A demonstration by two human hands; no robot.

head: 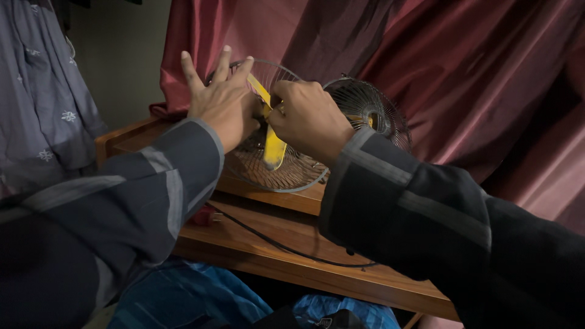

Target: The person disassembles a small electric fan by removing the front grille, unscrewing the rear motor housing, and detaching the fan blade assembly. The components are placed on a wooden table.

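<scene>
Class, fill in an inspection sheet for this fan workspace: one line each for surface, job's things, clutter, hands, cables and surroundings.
Surface: brown wooden table with a raised step at the back.
Job's things: small fan with a round wire grille and yellow blades; a second wire grille sits behind it.
Clutter: a small red thing on the table, too hidden to identify.
Hands: left hand spread over the front grille; right hand closed at the fan's hub, fingers hidden.
Cables: one black cable runs across the table.
Surroundings: dark red curtain behind, grey patterned cloth at left, blue fabric below.
</scene>
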